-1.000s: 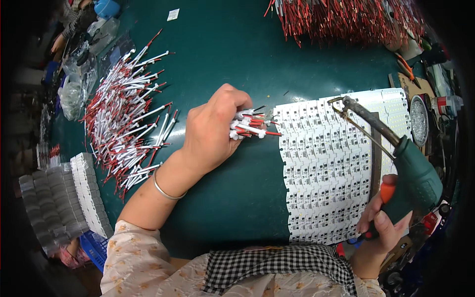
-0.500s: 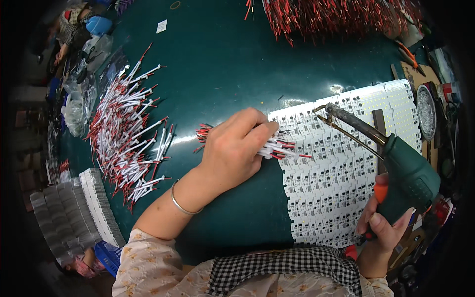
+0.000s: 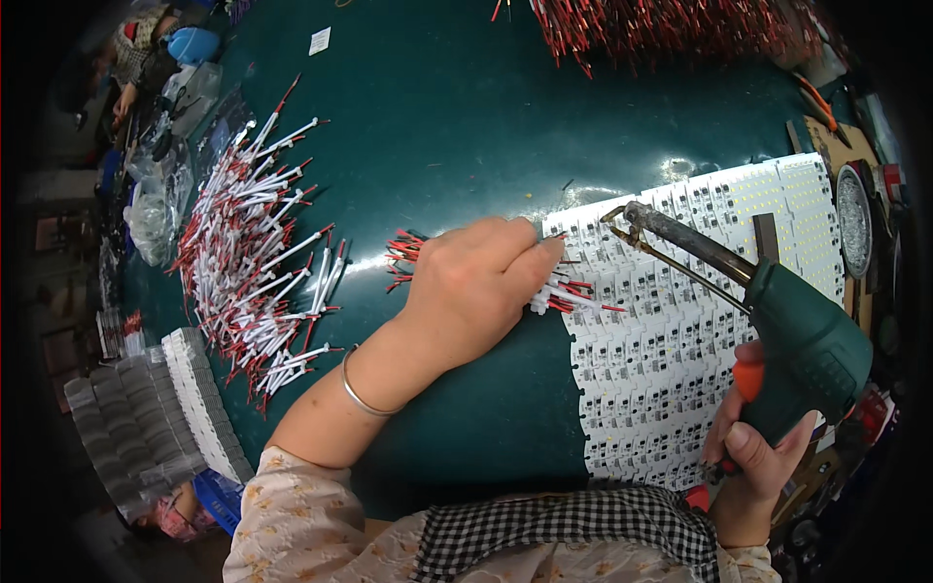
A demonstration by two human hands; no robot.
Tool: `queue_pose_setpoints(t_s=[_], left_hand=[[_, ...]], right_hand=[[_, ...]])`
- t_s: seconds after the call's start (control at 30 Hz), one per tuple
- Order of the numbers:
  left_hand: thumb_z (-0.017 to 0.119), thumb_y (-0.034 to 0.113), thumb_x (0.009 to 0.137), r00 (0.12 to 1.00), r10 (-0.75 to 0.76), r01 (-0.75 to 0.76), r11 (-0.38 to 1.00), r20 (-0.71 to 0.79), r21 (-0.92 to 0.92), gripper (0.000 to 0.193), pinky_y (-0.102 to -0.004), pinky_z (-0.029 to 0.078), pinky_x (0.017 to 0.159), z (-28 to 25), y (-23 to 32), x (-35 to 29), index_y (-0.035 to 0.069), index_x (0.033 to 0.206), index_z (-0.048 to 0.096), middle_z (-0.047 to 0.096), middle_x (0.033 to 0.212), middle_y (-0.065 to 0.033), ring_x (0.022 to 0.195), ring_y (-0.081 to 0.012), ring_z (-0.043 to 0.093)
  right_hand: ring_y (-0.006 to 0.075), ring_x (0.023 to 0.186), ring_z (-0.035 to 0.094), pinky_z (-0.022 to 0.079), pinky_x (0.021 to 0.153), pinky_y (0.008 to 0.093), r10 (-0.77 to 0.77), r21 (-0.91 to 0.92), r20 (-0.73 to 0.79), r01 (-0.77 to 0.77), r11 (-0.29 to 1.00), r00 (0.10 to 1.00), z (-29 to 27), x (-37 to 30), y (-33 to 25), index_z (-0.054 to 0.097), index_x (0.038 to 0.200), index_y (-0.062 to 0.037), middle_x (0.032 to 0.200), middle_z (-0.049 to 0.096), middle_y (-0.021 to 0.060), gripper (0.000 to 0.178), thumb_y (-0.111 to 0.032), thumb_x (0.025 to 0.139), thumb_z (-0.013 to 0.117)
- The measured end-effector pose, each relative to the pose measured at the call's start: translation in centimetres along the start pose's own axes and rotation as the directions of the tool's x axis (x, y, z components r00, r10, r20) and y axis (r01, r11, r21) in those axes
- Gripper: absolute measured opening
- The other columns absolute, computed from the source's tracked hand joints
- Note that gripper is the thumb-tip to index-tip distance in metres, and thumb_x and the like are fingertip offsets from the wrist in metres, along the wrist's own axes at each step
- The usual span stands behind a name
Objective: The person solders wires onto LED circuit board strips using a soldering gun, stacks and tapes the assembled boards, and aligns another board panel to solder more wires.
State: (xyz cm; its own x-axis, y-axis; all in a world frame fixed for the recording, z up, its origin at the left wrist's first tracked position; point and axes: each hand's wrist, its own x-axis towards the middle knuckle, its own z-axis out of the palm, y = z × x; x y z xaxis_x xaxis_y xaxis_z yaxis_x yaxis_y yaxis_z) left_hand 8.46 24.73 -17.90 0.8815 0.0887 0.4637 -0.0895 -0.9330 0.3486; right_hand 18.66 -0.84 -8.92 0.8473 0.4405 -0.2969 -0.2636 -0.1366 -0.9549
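My left hand (image 3: 478,282) is closed around a small bundle of short red and white wires (image 3: 575,295). Their ends stick out on both sides of the fist, and the middle is hidden. On the right, my right hand (image 3: 763,449) grips the handle of a green soldering gun (image 3: 809,340) with an orange trigger. Its dark barrel and thin brass-coloured solder feed tube point up and left. The tip hangs over the upper left part of a sheet of white LED circuit boards (image 3: 646,389), just right of my left fingers. Whether it touches the boards, I cannot tell.
A heap of red and white wires (image 3: 243,262) lies at the left. Many red wires (image 3: 671,39) cover the far edge. Stacked boards (image 3: 199,403) stand at the lower left. Orange-handled pliers (image 3: 822,105) and a round tin (image 3: 855,219) sit at the right.
The view has shifted slightly. Against the boards, the soldering gun's tip has moved a little left, closer to my left fingers. Both hands keep their grips.
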Motion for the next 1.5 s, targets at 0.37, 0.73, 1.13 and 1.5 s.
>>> queue_pose_setpoints(t_s=[0.37, 0.73, 1.13, 1.5], left_hand=[[0.063, -0.005, 0.058, 1.0, 0.01, -0.009, 0.999, 0.014, -0.043, 0.041, -0.0324, 0.048, 0.053, 0.2, -0.2, 0.1, 0.005, 0.097, 0.064, 0.06, 0.079, -0.0075, 0.067, -0.0236, 0.061], [0.064, -0.007, 0.057, 0.999, 0.004, 0.0, 0.997, 0.047, -0.073, 0.043, -0.0325, 0.048, 0.053, 0.1, -0.2, 0.1, 0.004, 0.098, 0.064, 0.059, 0.08, -0.0076, 0.067, -0.0239, 0.06], [0.063, -0.006, 0.057, 0.999, 0.011, -0.007, 0.997, 0.044, -0.075, 0.043, -0.0326, 0.048, 0.053, 0.3, -0.3, 0.0, 0.004, 0.099, 0.064, 0.059, 0.08, -0.0078, 0.067, -0.024, 0.06], [0.064, -0.005, 0.057, 0.999, 0.034, -0.031, 0.998, 0.041, -0.058, 0.043, -0.0323, 0.046, 0.052, 0.2, -0.2, 0.1, 0.004, 0.099, 0.064, 0.059, 0.08, -0.0072, 0.064, -0.0231, 0.058]], right_hand=[[0.0131, 0.047, 0.053, 0.043, 0.037, 0.0233, 0.037, -0.042, 0.057, -0.034, 0.999, 0.998, 0.4, 0.0, 0.7, 0.044, 0.119, 0.0149, 0.108, 0.056, 0.0183, 0.067, -0.018, 0.071, 0.076], [0.0135, 0.056, 0.054, 0.046, 0.043, 0.0235, 0.155, -0.135, 0.081, -0.143, 0.98, 0.985, 0.5, -0.4, 1.5, 0.047, 0.12, 0.0073, 0.093, 0.054, 0.011, 0.058, -0.014, 0.073, 0.073], [0.0131, 0.052, 0.054, 0.042, 0.041, 0.0224, 0.118, -0.179, 0.15, -0.09, 0.98, 0.982, -0.1, -0.3, 2.6, 0.048, 0.113, 0.0061, 0.079, 0.055, 0.01, 0.05, -0.015, 0.074, 0.072], [0.0116, 0.043, 0.049, 0.043, 0.037, 0.0247, 0.071, -0.04, 0.001, -0.071, 0.997, 0.997, 0.5, -0.2, 0.5, 0.04, 0.119, 0.0121, 0.066, 0.05, 0.0068, 0.071, -0.024, 0.072, 0.079]])
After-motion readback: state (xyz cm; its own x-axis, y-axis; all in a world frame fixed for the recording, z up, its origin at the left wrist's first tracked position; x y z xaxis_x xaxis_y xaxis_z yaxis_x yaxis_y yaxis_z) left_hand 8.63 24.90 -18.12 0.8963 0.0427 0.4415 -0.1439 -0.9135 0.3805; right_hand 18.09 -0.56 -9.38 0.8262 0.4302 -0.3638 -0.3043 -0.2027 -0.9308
